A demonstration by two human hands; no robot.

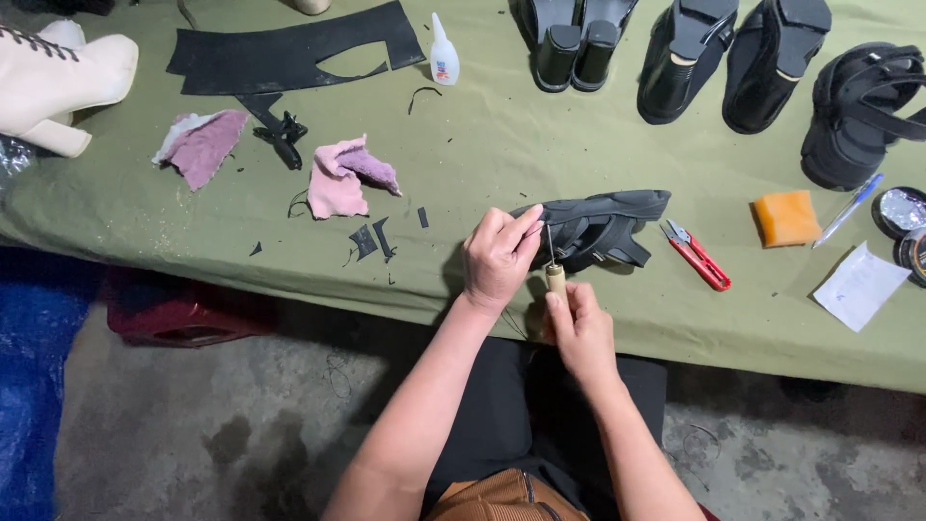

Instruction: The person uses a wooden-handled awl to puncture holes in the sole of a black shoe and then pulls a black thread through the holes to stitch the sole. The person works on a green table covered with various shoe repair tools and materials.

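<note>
Both forearms are bare and come up from the bottom middle of the frame, and they get closer toward the hands. The left hand (499, 257) is a little left of the frame center, with the back of the hand toward the camera. Its fingers are bent and pinched together at the upper right side. The right hand (579, 328) is just below and to the right of it, closed like a fist with the thumb up. The 2 hands are almost touching.

An olive-green tabletop (540, 145) carries a black sandal (603, 227) at centre, red snips (696, 255) beside it, an orange sponge (786, 217), pink cloth scraps (342, 178), a glue bottle (443, 53) and black shoes (733, 58) along the top.
</note>
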